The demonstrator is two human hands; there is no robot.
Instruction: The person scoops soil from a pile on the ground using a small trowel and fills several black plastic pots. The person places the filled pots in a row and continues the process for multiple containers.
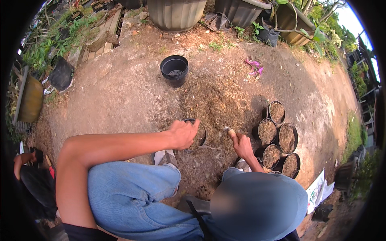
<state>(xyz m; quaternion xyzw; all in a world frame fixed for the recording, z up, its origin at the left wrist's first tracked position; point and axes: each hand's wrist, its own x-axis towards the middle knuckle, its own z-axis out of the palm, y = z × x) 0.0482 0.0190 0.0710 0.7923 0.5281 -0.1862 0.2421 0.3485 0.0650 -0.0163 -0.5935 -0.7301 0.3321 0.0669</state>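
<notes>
At the near edge of a heap of loose brown soil [215, 100], my left hand [184, 134] is closed on the rim of a black plant pot [204, 133]. Soil shows inside that pot, partly hidden by the hand. My right hand [242, 145] grips the wooden handle of a hand trowel [231, 133], just right of the pot. A bit of metal shows beyond the handle; the blade is hard to tell from the soil. Farther off, past the heap's left side, stands a black pot [175, 69] with no soil visible in it.
Several soil-filled black pots [287, 138] stand close together on the right. Large ribbed planters [177, 14] line the far edge. Pink petals [254, 68] lie on the ground. White printed bags [319, 193] lie at lower right. Another person [34, 180] sits at far left.
</notes>
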